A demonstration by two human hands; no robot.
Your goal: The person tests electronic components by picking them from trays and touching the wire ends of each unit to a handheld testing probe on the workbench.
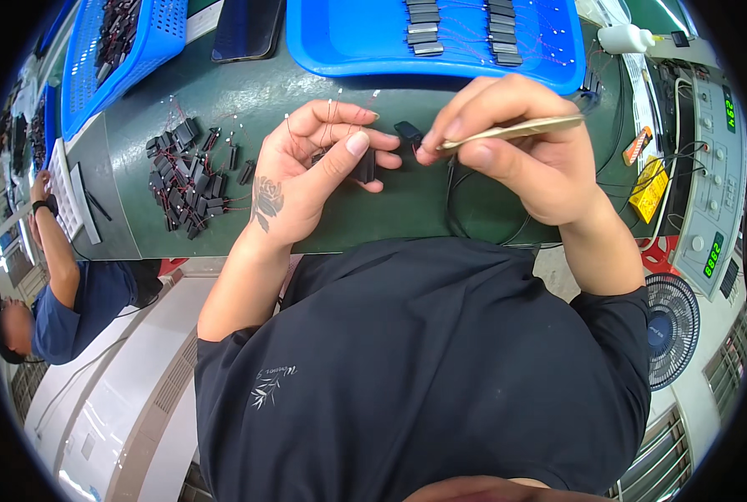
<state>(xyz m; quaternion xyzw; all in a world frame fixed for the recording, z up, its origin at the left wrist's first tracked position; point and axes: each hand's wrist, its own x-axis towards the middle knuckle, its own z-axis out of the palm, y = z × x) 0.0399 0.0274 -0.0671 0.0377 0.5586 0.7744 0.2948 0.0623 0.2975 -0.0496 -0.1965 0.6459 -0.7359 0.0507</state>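
The left hand (302,180) is closed lightly, thumb against fingers, on a black block (368,167). The block is partly hidden by the thumb; its long axis runs roughly up and down the view, its visible lower end pointing toward the person's body. Thin red wires (330,110) extend above the fingers.

The right hand (549,171) is closed on a flat tan tool (524,129), pinched between thumb and fingers. The tool's long axis lies nearly crosswise, rising slightly to the right — narrow end left at the fingertips, broader end right.

A small black piece (408,131) sits between the two hands, slanting from upper left to lower right; whether either hand grips it cannot be determined.

Both hands are above the green table (373,226). A pile of black blocks (194,180) lies left of the left hand. Beyond the hands, a blue tray (348,46) carries two columns of similar blocks (424,35).
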